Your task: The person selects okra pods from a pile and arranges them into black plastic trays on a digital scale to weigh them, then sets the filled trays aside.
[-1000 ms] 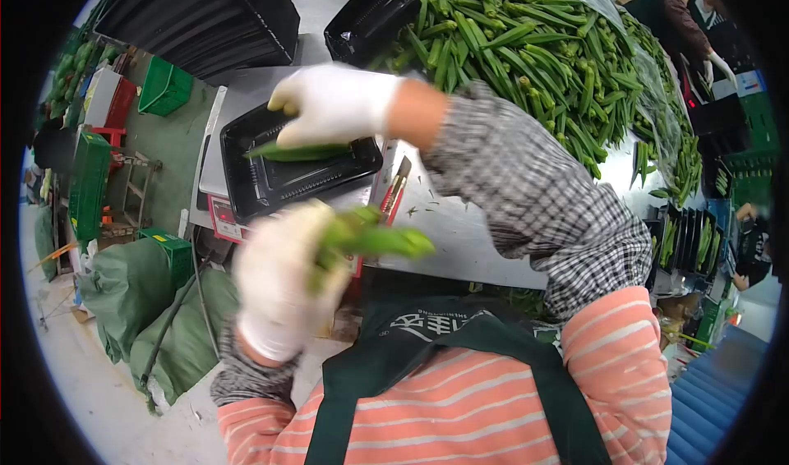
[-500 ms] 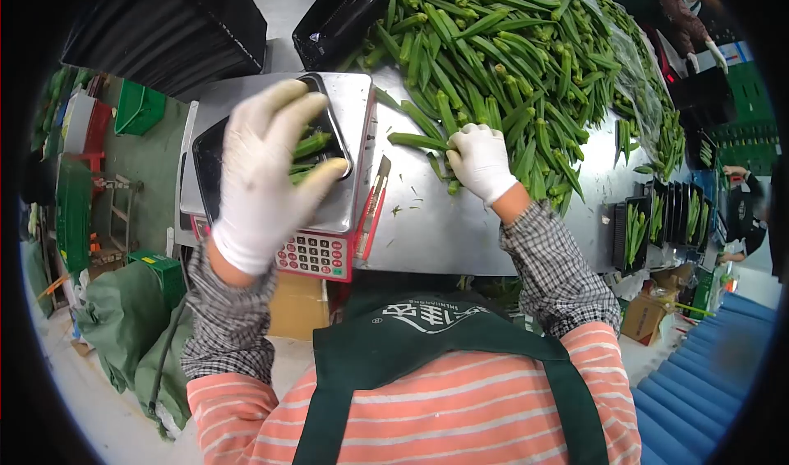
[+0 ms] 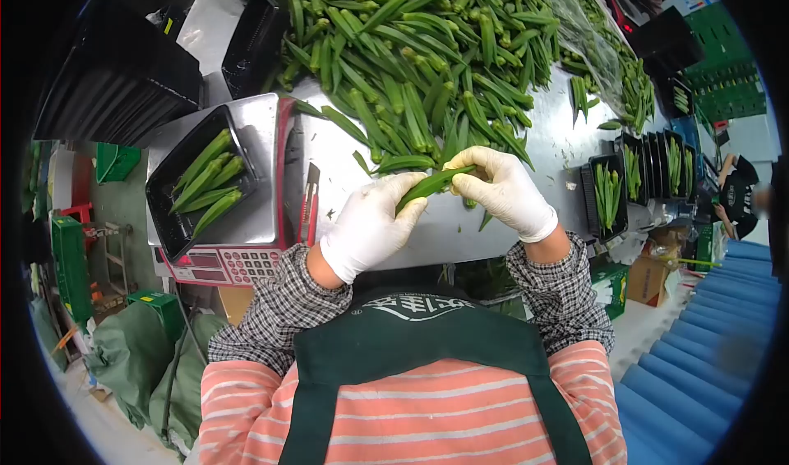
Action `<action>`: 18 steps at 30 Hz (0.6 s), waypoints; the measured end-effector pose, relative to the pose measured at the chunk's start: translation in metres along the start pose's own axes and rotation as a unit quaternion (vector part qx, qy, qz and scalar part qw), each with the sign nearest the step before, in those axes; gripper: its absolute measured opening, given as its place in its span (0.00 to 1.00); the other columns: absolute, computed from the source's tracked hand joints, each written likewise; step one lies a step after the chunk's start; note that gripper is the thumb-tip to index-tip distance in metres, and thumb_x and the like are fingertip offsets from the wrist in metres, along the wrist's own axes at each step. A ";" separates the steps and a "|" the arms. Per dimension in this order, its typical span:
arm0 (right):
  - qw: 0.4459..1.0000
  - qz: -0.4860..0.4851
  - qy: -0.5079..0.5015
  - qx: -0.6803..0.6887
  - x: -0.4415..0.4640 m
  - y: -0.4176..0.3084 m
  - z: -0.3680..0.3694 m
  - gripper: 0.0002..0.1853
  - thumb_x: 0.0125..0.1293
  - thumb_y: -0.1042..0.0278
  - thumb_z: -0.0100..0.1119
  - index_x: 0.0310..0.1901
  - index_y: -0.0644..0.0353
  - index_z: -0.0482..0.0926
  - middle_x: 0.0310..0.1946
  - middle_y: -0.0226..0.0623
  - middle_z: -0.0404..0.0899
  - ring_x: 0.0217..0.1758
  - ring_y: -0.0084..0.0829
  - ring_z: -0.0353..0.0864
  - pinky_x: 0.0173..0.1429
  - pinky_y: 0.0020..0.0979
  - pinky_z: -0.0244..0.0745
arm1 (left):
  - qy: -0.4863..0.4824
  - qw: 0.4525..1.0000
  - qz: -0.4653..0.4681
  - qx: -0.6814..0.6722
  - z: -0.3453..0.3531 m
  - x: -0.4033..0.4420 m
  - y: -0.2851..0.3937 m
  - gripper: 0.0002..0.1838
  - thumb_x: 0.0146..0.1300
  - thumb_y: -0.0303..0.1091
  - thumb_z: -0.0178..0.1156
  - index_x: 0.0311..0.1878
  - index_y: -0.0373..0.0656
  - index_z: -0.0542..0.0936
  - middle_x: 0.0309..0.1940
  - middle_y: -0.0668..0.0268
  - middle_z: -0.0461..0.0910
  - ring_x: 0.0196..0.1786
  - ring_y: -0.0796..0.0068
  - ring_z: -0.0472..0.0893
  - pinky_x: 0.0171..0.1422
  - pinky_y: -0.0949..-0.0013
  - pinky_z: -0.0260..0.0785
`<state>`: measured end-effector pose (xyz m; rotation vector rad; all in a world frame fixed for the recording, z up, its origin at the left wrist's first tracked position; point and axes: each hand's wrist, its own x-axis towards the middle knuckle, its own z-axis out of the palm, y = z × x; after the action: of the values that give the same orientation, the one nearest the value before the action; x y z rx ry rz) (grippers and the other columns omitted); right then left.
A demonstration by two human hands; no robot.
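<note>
One green okra pod [image 3: 429,187] is held between my two white-gloved hands, above the metal table in front of the large okra pile [image 3: 411,62]. My left hand [image 3: 376,218] pinches its left end between thumb and fingers. At the other end, the fingertips of my right hand [image 3: 503,187] are closed on the pod. To the left, a black tray [image 3: 168,228] with several okra pods [image 3: 209,181] rests tilted on the steel platform of a red-edged scale [image 3: 261,231]. Neither hand touches the tray or the scale.
A box cutter [image 3: 309,202] lies beside the scale. Stacked black trays [image 3: 123,71] stand at the upper left, another black tray [image 3: 249,46] near the pile. Filled okra trays [image 3: 606,198] line the right side. A person in dark clothing [image 3: 740,194] is at the far right.
My left hand has moved from over the scale tray to the right and now grips the pod with my right hand. The tray on the scale is uncovered, and the view has shifted.
</note>
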<state>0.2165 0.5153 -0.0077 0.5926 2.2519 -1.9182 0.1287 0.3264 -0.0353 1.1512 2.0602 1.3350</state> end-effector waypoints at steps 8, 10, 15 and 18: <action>1.000 0.006 0.005 0.013 -0.011 0.034 -0.031 0.06 0.58 0.73 0.58 0.36 0.66 0.76 0.27 0.31 0.78 0.30 0.17 0.74 0.36 0.20 0.69 | -0.064 0.994 -0.092 0.012 0.030 0.017 0.027 0.17 0.61 0.31 0.59 0.52 0.33 0.76 0.39 0.54 0.81 0.40 0.68 0.81 0.47 0.69 0.72; 1.000 0.010 0.008 0.027 -0.014 0.039 -0.037 0.06 0.58 0.73 0.59 0.35 0.66 0.76 0.27 0.31 0.77 0.30 0.17 0.73 0.35 0.20 0.69 | -0.085 0.990 -0.115 -0.007 0.035 0.022 0.031 0.17 0.61 0.31 0.58 0.52 0.33 0.76 0.38 0.54 0.81 0.39 0.70 0.81 0.47 0.69 0.71; 0.998 0.038 0.005 0.044 -0.024 0.038 -0.051 0.07 0.58 0.71 0.59 0.35 0.65 0.76 0.27 0.31 0.78 0.29 0.17 0.73 0.36 0.20 0.68 | -0.100 0.986 -0.123 -0.045 0.054 0.029 0.028 0.17 0.62 0.31 0.58 0.52 0.32 0.76 0.35 0.59 0.81 0.37 0.76 0.77 0.46 0.72 0.70; 0.992 0.045 -0.007 0.118 -0.028 0.045 -0.061 0.07 0.59 0.70 0.59 0.35 0.64 0.76 0.27 0.31 0.78 0.30 0.18 0.73 0.37 0.21 0.69 | -0.119 0.972 -0.179 -0.098 0.059 0.032 0.034 0.17 0.62 0.31 0.58 0.52 0.32 0.76 0.33 0.64 0.79 0.36 0.80 0.75 0.44 0.74 0.69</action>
<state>0.2689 0.5740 -0.0285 0.6942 1.9675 -2.1510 0.1670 0.3915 -0.0285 0.7669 1.8111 1.1335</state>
